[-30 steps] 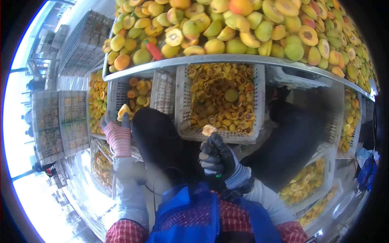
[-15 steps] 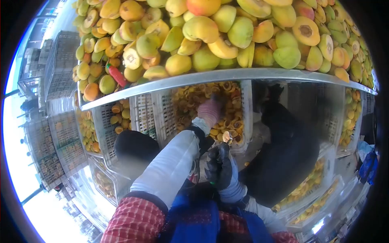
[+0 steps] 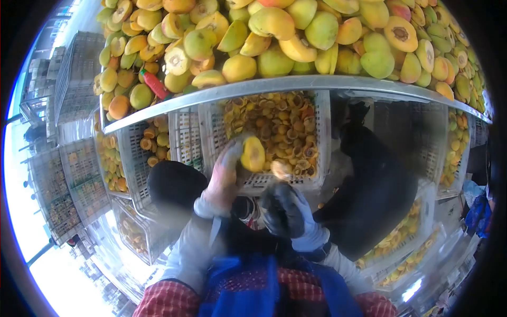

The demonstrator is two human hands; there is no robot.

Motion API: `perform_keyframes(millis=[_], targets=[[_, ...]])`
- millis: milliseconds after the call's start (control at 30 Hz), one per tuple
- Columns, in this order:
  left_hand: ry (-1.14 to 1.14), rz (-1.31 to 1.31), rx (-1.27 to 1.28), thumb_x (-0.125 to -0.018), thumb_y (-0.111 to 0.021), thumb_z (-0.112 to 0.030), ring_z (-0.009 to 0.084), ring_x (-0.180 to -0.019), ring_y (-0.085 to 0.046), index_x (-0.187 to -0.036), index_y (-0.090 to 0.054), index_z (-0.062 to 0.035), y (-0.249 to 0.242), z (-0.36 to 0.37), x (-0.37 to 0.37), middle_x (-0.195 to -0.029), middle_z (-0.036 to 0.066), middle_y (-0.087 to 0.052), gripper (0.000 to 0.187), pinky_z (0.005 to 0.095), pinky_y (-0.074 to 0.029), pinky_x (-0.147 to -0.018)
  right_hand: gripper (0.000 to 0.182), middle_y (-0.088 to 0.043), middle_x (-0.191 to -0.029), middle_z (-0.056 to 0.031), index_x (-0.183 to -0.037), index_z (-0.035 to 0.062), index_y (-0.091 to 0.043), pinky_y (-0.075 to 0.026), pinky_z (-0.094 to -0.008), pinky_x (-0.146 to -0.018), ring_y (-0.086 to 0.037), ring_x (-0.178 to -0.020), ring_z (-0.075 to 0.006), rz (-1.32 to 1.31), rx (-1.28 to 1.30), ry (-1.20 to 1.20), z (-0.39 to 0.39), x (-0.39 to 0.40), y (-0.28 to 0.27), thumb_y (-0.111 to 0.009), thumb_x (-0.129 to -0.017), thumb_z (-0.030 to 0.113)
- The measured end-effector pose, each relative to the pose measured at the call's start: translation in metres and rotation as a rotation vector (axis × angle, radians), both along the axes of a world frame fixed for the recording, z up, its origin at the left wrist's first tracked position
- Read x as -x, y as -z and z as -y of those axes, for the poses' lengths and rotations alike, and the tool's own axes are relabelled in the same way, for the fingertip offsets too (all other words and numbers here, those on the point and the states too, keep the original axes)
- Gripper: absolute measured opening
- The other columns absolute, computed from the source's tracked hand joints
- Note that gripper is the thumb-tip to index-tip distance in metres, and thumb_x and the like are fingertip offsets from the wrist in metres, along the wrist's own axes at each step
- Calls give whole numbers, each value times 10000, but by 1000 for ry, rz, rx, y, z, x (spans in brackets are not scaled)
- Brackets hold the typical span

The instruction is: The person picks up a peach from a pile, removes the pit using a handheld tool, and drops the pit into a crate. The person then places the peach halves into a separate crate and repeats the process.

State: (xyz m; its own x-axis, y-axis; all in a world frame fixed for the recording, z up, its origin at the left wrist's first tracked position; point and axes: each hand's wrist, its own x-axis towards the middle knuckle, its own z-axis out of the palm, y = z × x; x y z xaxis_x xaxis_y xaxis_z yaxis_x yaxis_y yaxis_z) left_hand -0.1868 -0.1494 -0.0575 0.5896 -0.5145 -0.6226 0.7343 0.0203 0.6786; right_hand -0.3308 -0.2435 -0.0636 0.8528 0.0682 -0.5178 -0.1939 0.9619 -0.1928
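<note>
My left hand, in a striped knit glove, holds a yellow peach half in front of a white crate filled with cut peach pieces. My right hand, in a dark glove, sits just below the crate's near edge, fingers closed; a small pale fruit piece shows at its fingertips, blurred. Both hands are close together over my lap.
A metal table edge carries a big heap of whole and halved peaches; a red-handled tool lies among them. More white crates with fruit stand left and right. My dark trouser knees flank the crate.
My left hand went from the left crate into the middle crate, then pulled back holding a yellow peach half. My right hand stayed near the crate's front edge.
</note>
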Motion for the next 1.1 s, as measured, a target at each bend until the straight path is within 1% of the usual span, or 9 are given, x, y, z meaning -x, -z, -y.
perform_keyframes(millis=[100, 233, 367, 400, 533, 700, 900, 1000, 1100], targets=[[-112, -76, 101, -916, -519, -377, 179, -940, -584, -1215, -506, -16, -23, -29, 25, -1039, 90, -594, 469, 304, -481, -837, 334, -580, -736, -48, -1141, 54, -498, -404, -230, -393, -509, -475, -106, -190, 230, -186, -7, -8, -9, -441, -969, 335], [-180, 50, 65, -919, -501, -407, 180, -934, -583, -1214, -505, -6, -30, -47, 40, -1051, 88, -589, 498, 305, -479, -841, 283, -586, -757, -33, -1172, 52, -491, -442, -210, -461, -563, -602, -84, -8, 167, -108, -22, -3, -27, -495, -944, 220], [-251, 27, 134, -921, -497, -415, 169, -926, -576, -1195, -525, -9, -40, -43, 48, -1048, 79, -587, 490, 283, -475, -825, 273, -630, -738, -102, -1060, -7, -563, -475, -328, -592, -623, -670, -213, 168, 1009, -213, -47, 6, -2, -567, -876, 195], [-316, 11, 147, -926, -494, -419, 147, -908, -564, -1173, -543, -16, -39, -44, 54, -1017, 71, -594, 475, 266, -466, -808, 279, -641, -775, -148, -1043, -25, -567, -467, -382, -635, -626, -694, -285, 177, 1051, -192, -44, 2, -14, -571, -861, 187], [-333, 302, -167, -902, -548, -438, 111, -847, -547, -1141, -565, -13, -51, -35, 68, -936, 49, -606, 487, 253, -451, -786, 303, -642, -779, -151, -1058, -30, -564, -471, -376, -643, -628, -711, -297, 147, 1068, -181, -53, 6, -23, -573, -867, 205], [-319, 454, -194, -902, -561, -394, 108, -845, -543, -1108, -582, -8, -51, -34, 73, -923, 54, -611, 438, 250, -450, -776, 344, -638, -806, -175, -1080, -41, -550, -471, -376, -649, -623, -730, -310, 159, 1212, -103, -55, 7, -31, -579, -866, 227], [-220, 461, -199, -904, -554, -355, 106, -800, -550, -1060, -598, 3, -52, -41, 73, -879, 54, -615, 393, 247, -455, -743, 286, -626, -812, -140, -1081, -9, -539, -480, -353, -606, -605, -682, -238, 175, 1012, -294, -55, 17, -18, -561, -884, 198], [-133, 380, -165, -901, -562, -344, 99, -775, -551, -1040, -604, 3, -56, -45, 66, -850, 50, -616, 377, 237, -456, -724, 229, -608, -779, -71, -1073, 41, -543, -479, -292, -526, -583, -639, -167, 21, 367, -355, -48, 22, -33, -538, -914, 206], [-24, 317, -111, -902, -568, -320, 93, -766, -550, -1025, -608, 4, -59, -46, 57, -836, 45, -617, 349, 230, -455, -711, 189, -565, -734, -22, -1065, 70, -542, -451, -247, -442, -558, -578, -140, 69, 178, -179, -54, 23, -30, -520, -934, 204]])
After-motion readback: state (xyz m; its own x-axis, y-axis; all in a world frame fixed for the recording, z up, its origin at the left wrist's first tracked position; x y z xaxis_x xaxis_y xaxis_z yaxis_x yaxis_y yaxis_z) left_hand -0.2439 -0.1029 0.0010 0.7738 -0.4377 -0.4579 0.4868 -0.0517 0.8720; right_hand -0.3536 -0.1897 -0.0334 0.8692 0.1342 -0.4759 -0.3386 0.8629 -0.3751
